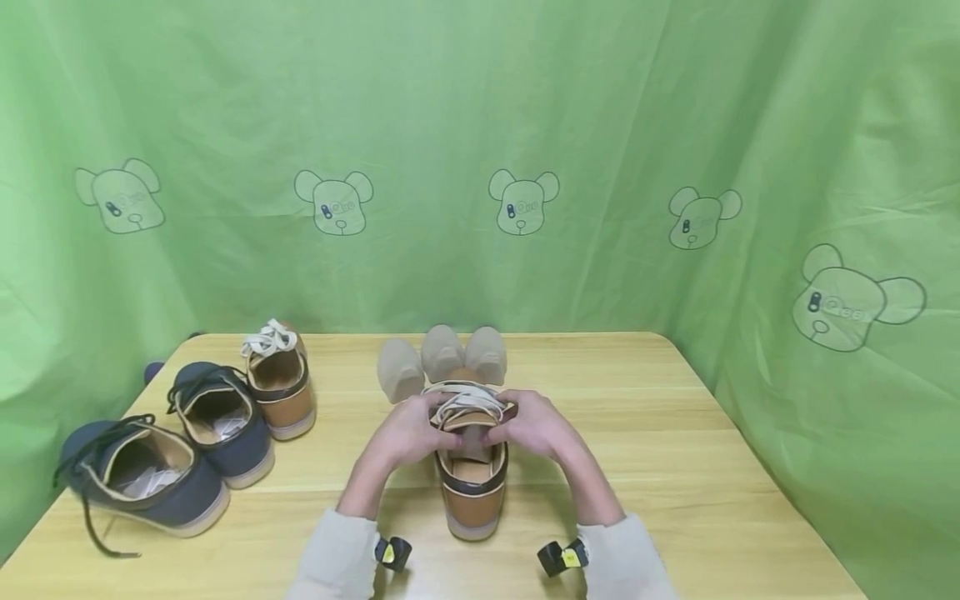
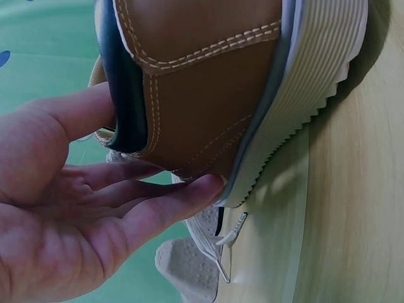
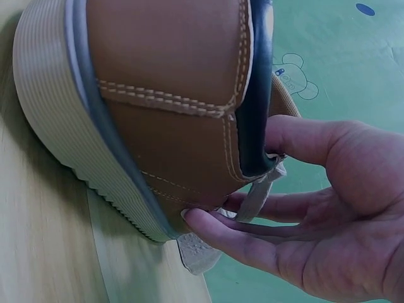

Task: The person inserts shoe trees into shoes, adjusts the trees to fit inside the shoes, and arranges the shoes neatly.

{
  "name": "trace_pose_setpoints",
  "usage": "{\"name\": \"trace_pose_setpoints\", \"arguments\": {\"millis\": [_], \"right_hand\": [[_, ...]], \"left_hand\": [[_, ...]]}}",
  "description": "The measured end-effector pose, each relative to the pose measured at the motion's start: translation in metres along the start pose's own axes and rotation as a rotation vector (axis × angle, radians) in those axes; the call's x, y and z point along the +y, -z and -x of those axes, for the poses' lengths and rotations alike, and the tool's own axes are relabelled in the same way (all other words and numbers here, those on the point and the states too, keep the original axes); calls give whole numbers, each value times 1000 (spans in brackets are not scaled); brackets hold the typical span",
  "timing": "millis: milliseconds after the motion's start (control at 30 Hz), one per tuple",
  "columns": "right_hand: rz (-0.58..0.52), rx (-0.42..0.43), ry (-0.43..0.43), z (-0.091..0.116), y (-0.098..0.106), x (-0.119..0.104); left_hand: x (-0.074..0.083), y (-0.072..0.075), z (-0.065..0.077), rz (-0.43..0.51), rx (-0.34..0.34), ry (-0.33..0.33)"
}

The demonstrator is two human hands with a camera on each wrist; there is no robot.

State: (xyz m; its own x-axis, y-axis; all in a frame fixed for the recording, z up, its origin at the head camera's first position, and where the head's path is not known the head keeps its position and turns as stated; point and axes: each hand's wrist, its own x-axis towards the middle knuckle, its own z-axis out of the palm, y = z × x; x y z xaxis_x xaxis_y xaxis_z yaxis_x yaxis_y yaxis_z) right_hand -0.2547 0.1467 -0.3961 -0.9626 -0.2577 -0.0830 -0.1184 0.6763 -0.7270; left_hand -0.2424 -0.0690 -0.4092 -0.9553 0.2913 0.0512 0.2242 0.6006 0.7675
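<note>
A brown lace-up shoe [image 1: 474,507] with a dark collar and pale ribbed sole stands on the table, heel toward me. My left hand [image 1: 408,433] grips its left side, thumb inside the opening and fingers along the outer wall. On the opposite side my right hand [image 1: 538,427] holds it the same way, its thumb at the inner edge. White laces [image 1: 472,398] lie loose across the top, and one tipped end dangles in the left wrist view. Under the laces shows the tongue [image 1: 474,442]. The toe is mostly hidden behind the laces and hands.
Just beyond the shoe sit three grey moulded shoe inserts [image 1: 442,350]. To the left stand two navy shoes [image 1: 168,492] with dark laces, and another brown shoe [image 1: 288,408] with white laces. A green curtain [image 1: 480,275] encloses the wooden table [image 1: 660,500].
</note>
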Motion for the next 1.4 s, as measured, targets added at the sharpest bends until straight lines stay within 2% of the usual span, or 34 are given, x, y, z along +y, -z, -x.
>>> {"name": "trace_pose_setpoints", "arguments": {"millis": [533, 867, 1400], "right_hand": [[-8, 9, 5, 4, 0, 0], [21, 37, 6, 1, -2, -1], [44, 92, -9, 3, -5, -6]], "left_hand": [[-2, -1, 1, 49, 9, -2], [-1, -2, -2, -1, 47, 34], [-1, -4, -3, -35, 103, 41]]}}
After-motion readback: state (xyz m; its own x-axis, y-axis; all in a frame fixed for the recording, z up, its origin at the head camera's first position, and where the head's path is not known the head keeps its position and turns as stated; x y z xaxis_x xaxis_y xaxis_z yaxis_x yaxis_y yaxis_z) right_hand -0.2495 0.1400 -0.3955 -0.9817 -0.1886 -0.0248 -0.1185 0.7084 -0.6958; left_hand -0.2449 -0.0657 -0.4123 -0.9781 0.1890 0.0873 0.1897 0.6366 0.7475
